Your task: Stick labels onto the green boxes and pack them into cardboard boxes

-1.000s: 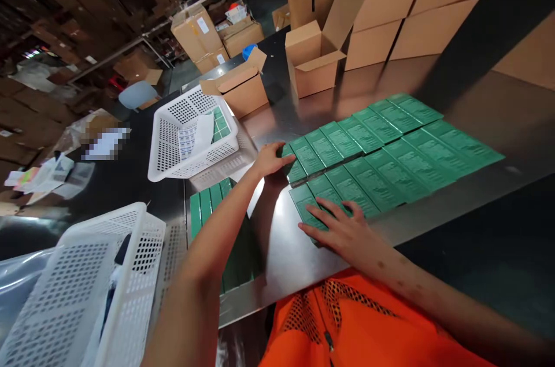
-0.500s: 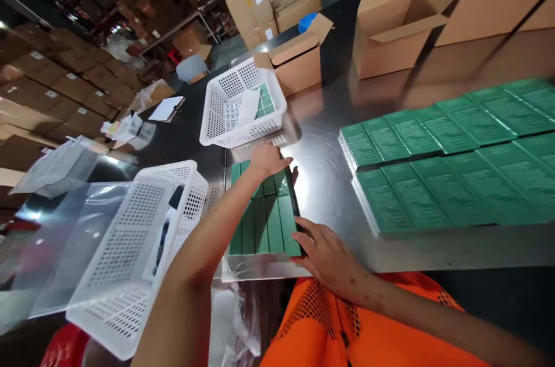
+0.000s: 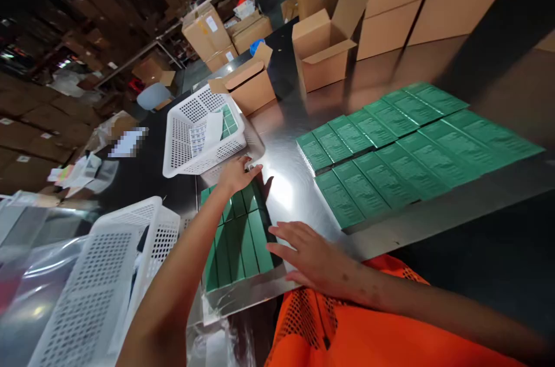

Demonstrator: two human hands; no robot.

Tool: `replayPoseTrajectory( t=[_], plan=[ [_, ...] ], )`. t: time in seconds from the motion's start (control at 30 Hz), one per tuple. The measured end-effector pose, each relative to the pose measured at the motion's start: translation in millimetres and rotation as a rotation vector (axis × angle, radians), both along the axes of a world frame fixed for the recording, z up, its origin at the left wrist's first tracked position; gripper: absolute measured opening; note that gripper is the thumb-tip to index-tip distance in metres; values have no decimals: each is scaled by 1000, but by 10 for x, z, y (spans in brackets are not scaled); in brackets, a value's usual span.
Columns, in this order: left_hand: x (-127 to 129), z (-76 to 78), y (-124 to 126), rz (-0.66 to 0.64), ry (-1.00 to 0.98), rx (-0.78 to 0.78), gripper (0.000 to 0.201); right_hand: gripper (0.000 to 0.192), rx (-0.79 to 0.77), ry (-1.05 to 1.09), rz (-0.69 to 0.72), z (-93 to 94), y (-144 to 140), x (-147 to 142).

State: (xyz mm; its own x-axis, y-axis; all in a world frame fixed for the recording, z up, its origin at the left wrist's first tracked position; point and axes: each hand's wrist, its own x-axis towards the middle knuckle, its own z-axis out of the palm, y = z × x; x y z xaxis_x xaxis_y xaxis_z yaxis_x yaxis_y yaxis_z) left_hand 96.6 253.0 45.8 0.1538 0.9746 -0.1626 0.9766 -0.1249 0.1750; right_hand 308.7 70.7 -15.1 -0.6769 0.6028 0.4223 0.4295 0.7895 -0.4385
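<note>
A tight block of plain green boxes (image 3: 238, 234) lies on the steel bench (image 3: 295, 188) at 7 o'clock. Left hand (image 3: 236, 173) rests fingers apart on its far end; right hand (image 3: 310, 254) lies spread flat beside it.

A block of green boxes (image 3: 238, 240) lies flat on the steel table (image 3: 295, 188), near its front edge. The boxes are long, narrow and plain green, packed side by side with their long sides touching, in two rows set end to end. The block runs away from the viewer, slightly skewed to the table edge. The left hand (image 3: 236, 173) rests palm down on the far end of the block, fingers spread. The right hand (image 3: 310, 257) lies open against the near right corner of the block, fingertips touching its side. The near left portion of the block is hidden behind the left forearm.
</note>
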Motion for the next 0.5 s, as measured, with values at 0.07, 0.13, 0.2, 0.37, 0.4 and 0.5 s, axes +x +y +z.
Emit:
replayPoseTrajectory(
  t=[0.07, 0.13, 0.2, 0.37, 0.4, 0.5],
  plan=[
    [157, -5, 104, -19, -92, 10, 50, 48, 99, -24, -92, 39, 19, 311],
    [394, -51, 249, -49, -186, 7, 47, 52, 172, -91, -236, 20, 33, 622],
    [691, -136, 416, -88, -268, 4, 48, 59, 218, -183, -357, -49, 56, 866],
    [1338, -393, 674, -198, -362, -38, 46, 45, 273, -290, -500, -242, 127, 1061],
    [1389, -424, 679, -215, -364, -45, 44, 39, 285, -279, -526, -261, 133, 1053],
    [1323, -425, 638, -224, -345, -49, 42, 32, 305, -235, -560, -283, 124, 984]
  ],
)
